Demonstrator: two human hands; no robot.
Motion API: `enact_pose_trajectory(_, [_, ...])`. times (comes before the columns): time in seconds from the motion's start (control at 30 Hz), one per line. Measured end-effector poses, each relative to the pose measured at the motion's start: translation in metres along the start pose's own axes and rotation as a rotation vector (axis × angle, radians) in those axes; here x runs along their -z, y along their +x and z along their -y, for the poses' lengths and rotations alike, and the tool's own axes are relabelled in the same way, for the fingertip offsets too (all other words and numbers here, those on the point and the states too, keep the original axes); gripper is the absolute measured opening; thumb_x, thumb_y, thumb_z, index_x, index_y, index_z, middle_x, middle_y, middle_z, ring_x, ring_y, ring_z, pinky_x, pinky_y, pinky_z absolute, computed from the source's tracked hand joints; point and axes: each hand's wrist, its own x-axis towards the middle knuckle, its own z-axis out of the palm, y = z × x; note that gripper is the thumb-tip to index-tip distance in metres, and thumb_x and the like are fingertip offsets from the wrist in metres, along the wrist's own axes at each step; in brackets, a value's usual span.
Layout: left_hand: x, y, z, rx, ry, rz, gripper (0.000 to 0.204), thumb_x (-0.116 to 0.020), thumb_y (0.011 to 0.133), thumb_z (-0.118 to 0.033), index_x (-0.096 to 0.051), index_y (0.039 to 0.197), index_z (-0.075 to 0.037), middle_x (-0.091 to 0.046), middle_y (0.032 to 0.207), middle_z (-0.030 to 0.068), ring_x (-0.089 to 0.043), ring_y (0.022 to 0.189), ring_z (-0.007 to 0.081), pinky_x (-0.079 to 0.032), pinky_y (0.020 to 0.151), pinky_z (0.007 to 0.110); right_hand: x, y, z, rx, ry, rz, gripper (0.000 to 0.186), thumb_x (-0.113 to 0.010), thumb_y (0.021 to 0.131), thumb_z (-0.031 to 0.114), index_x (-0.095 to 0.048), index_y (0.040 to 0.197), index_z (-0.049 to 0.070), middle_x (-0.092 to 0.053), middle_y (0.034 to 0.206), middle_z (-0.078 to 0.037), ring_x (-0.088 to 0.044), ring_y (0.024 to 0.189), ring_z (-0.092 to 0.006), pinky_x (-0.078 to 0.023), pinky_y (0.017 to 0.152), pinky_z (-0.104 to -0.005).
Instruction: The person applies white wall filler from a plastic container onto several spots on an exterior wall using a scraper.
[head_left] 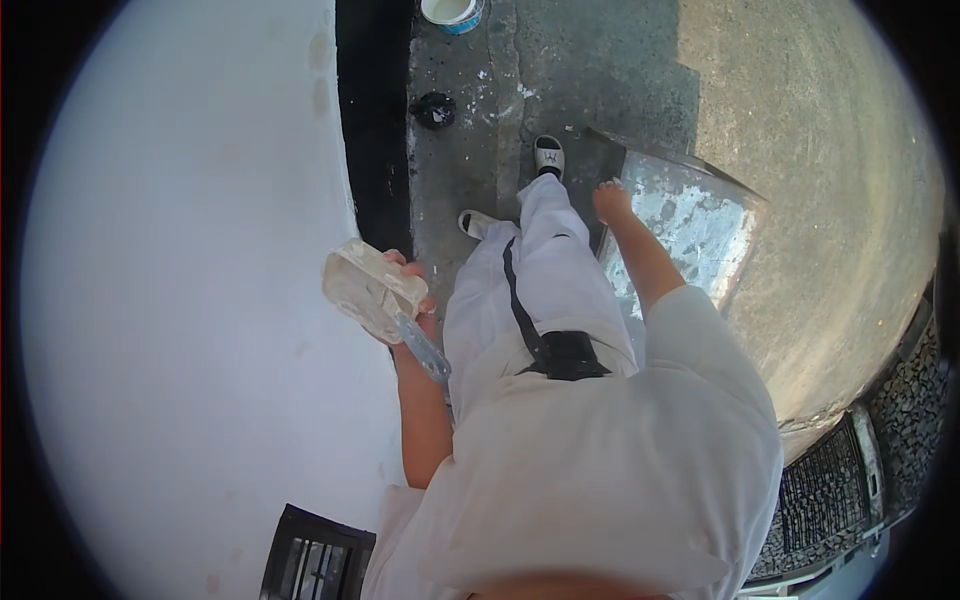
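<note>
In my left hand (424, 288) is a whitish plastic tub (362, 282), smeared with a pale paste and tilted, close to the white wall (200, 270). A flat tool with a grey-blue handle (424, 350) leans out of the tub toward my left forearm; its working end is hidden inside. My right hand (611, 203) hangs by my right leg with its fingers curled. A small whitish patch shows at its fingertips, too small to name. Behind that hand lies a paste-spattered metal panel or tray (690, 222) with a raised edge.
A white and blue bucket (455, 14) stands on the concrete floor at the far end. Nearer, a black bundle (434, 110) lies among white splashes by a dark strip (372, 130) along the wall. A dark barred window (318, 560) is at lower left.
</note>
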Motion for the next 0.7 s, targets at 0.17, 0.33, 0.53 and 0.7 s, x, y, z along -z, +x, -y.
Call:
enact_pose_trajectory(0.17, [0.005,0.042,0.012,0.1,0.044,-0.064,0.052,-0.058,0.096,-0.04,-0.042,0.143,-0.025,-0.036,0.139,0.0083,-0.038,0.123,0.0342,-0.055,0.076,0.065,-0.001,0.046,-0.006,0.068,-0.241,0.24,0.033,-0.049,0.099,0.024,-0.068,0.123,0.013,-0.064,0.131,-0.007,-0.056,0.127,-0.0254,-0.029,0.114,-0.0459])
enact_pose_trajectory(0.33, [0.013,0.085,0.035,0.167,-0.006,-0.061,0.052,-0.054,0.097,-0.042,-0.042,0.144,-0.024,-0.036,0.138,0.0098,-0.037,0.12,0.0346,-0.054,0.075,0.067,-0.066,0.096,-0.027,-0.092,-0.163,0.286,0.037,-0.048,0.1,0.029,-0.065,0.13,0.015,-0.063,0.134,-0.004,-0.054,0.13,-0.0259,-0.033,0.111,-0.0454])
enact_pose_trajectory(0.53, [0.01,0.091,0.037,0.199,-0.009,-0.082,0.052,-0.05,0.096,-0.045,-0.044,0.142,-0.021,-0.039,0.136,0.0092,-0.04,0.116,0.0323,-0.055,0.07,0.065,-0.12,0.115,-0.007,-0.152,-0.224,0.474,0.039,-0.05,0.098,0.031,-0.063,0.132,0.017,-0.06,0.138,-0.007,-0.054,0.13,-0.0262,-0.037,0.107,-0.0454])
enact_pose_trajectory(0.7, [0.003,0.091,0.037,0.161,0.045,-0.133,0.054,-0.048,0.095,-0.047,-0.046,0.141,-0.018,-0.042,0.133,0.0081,-0.044,0.113,0.0296,-0.056,0.065,0.063,-0.132,0.087,0.02,0.056,-0.315,0.483,0.041,-0.052,0.097,0.036,-0.063,0.133,0.019,-0.062,0.136,-0.005,-0.057,0.127,-0.0258,-0.039,0.104,-0.0475])
